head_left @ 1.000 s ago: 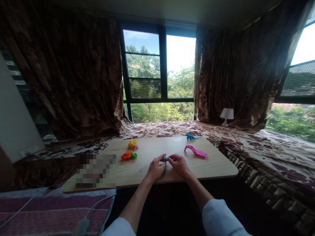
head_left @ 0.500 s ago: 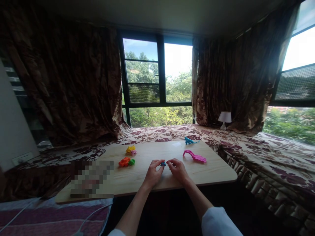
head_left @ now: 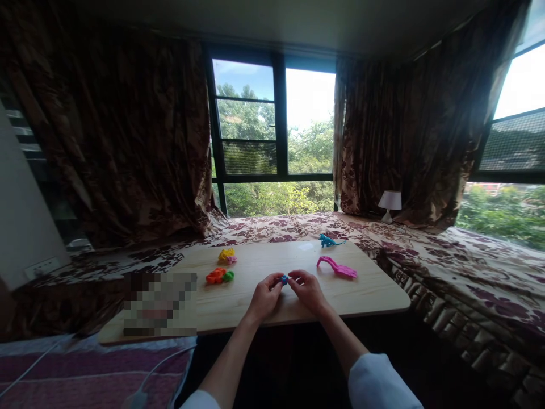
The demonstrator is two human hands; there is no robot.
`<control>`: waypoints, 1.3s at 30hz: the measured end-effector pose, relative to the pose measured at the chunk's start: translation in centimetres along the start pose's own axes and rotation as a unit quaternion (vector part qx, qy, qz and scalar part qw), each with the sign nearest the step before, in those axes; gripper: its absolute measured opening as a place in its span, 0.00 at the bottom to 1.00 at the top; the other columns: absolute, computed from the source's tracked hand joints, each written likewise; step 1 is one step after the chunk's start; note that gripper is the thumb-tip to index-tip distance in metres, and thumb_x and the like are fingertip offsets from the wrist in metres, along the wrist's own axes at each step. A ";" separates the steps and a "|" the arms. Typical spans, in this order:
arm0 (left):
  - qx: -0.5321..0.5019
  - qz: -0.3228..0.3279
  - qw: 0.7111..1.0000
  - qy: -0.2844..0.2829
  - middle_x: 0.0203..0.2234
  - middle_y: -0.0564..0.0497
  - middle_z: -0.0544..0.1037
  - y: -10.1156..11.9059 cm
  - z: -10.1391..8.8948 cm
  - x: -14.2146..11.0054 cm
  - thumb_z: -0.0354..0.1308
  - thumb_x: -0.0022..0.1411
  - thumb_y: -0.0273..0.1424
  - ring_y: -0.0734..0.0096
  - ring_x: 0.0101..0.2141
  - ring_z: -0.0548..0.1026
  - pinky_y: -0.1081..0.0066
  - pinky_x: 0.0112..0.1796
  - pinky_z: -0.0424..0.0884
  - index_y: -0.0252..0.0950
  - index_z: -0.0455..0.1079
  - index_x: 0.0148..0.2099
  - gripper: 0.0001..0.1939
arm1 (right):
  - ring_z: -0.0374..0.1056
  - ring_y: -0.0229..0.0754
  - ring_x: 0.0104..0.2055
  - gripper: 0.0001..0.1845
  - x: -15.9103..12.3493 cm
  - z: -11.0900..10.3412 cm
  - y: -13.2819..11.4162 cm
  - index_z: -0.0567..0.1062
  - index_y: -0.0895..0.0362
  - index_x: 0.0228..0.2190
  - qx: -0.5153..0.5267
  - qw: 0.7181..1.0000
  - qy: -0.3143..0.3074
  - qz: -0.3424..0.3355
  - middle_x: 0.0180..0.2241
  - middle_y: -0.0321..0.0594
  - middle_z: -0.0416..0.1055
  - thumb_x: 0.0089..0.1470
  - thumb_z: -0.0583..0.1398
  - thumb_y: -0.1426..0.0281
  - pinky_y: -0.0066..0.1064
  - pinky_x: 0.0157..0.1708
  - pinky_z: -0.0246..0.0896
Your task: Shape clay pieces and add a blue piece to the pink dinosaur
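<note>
A small blue lump of what looks like modelling clay [head_left: 284, 279] is between my two hands over the table. My left hand [head_left: 264, 296] pinches it from the left with thumb and fingers. From the right, the fingertips of my right hand [head_left: 307, 292] close on its other edge. The lump's exact shape is too small to make out. Beyond my right hand lies a bent pink clay piece [head_left: 340, 269]. A blue four-legged figure with a long tail [head_left: 328, 241] stands near the table's far edge.
On the table [head_left: 251, 261], left of my hands, are orange clay [head_left: 215, 276], green clay [head_left: 229, 276], yellow clay [head_left: 225, 254] and pale pink clay [head_left: 231, 259]. A blurred-out patch covers the table's left end. A white lamp [head_left: 390, 200] stands on the window ledge.
My right fingertips have come in to the blue lump from a small gap beside it. The view has tilted slightly; the other pieces lie where they were.
</note>
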State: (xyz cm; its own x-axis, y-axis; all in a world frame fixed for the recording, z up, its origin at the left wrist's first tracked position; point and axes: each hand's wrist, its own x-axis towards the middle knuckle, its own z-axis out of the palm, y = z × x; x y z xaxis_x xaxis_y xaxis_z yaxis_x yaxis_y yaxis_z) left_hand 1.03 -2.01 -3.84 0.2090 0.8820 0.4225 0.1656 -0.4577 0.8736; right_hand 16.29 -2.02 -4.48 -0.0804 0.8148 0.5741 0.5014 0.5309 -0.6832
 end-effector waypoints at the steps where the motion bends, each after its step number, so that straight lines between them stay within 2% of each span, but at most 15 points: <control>1: -0.002 -0.002 1.000 0.000 0.43 0.47 0.72 0.0 0.0 0.0 0.52 0.60 0.34 0.66 0.42 0.71 0.58 0.42 0.68 0.33 0.66 0.47 0.14 | 0.68 0.35 0.32 0.10 0.0 0.0 0.0 0.70 0.59 0.38 0.000 1.000 -0.003 -0.002 0.34 0.38 0.70 0.57 0.55 0.66 0.32 0.33 0.66; 5: -0.009 -0.008 1.000 0.003 0.42 0.47 0.72 0.1 0.1 0.0 0.53 0.59 0.34 0.66 0.41 0.72 0.58 0.42 0.69 0.33 0.66 0.46 0.14 | 0.68 0.35 0.32 0.10 -0.1 -0.2 -0.2 0.71 0.60 0.35 0.000 1.000 -0.015 -0.009 0.34 0.38 0.70 0.57 0.55 0.66 0.32 0.33 0.66; 12: -0.010 -0.007 1.000 0.007 0.43 0.47 0.71 0.1 0.0 0.0 0.53 0.59 0.33 0.66 0.41 0.71 0.59 0.41 0.69 0.33 0.65 0.47 0.14 | 0.68 0.36 0.33 0.10 0.0 -0.1 -0.1 0.70 0.59 0.38 0.001 1.000 -0.015 -0.018 0.36 0.38 0.70 0.58 0.54 0.67 0.33 0.34 0.66; 19: 0.005 -0.006 1.000 0.013 0.44 0.47 0.71 -0.4 -0.1 0.1 0.53 0.60 0.34 0.65 0.42 0.71 0.58 0.42 0.68 0.34 0.65 0.48 0.15 | 0.68 0.35 0.32 0.09 -0.1 0.1 0.5 0.71 0.59 0.37 -0.015 0.999 -0.015 -0.036 0.35 0.38 0.70 0.57 0.55 0.67 0.32 0.33 0.66; 27: 0.011 0.015 1.000 0.004 0.43 0.47 0.71 -0.7 -0.1 0.1 0.52 0.60 0.34 0.66 0.41 0.71 0.58 0.41 0.68 0.33 0.66 0.46 0.14 | 0.67 0.35 0.31 0.09 -0.4 -0.1 -0.2 0.71 0.59 0.36 -0.042 0.998 -0.026 -0.045 0.35 0.38 0.70 0.58 0.54 0.66 0.31 0.32 0.66; 39: -0.004 0.017 1.000 0.003 0.43 0.47 0.71 -0.6 0.1 0.1 0.52 0.60 0.34 0.66 0.41 0.71 0.58 0.41 0.69 0.34 0.64 0.49 0.16 | 0.67 0.35 0.32 0.09 -0.5 -0.2 -0.5 0.71 0.58 0.36 -0.080 0.995 -0.035 -0.048 0.35 0.38 0.70 0.58 0.54 0.66 0.31 0.33 0.65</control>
State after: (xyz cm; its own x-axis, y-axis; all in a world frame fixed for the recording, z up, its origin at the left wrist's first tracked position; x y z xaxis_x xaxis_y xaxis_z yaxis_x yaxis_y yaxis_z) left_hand 1.04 -1.63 -4.33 0.2083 0.8662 0.4542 0.1499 -0.4871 0.8604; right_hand 16.23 -2.77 -4.32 -0.1919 0.7790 0.5969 0.6181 0.5683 -0.5431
